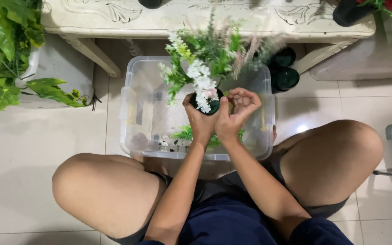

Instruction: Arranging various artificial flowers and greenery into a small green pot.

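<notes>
Two hands are raised together over a clear bin, and a small dark pot is held between them. The left hand is wrapped round the pot from below and from its own side, fingers closed on the wall. The right hand is pressed against the left, its thumb laid along the pot's rim; its fingers are curled loosely just beyond the pot, and whether anything is pinched in them cannot be told. A spray of white and pale pink flowers with green sprigs is seen rising out of the pot, fanning up and away from the hands. More green sprigs are lying in the bin, directly beneath the wrists. Beyond the hands, past the bin's far wall, a cream carved bench is set across the tiled floor. Two dark green pots are tucked under it, out past the right hand. A leafy plant is hanging well off to the left hand's side.
</notes>
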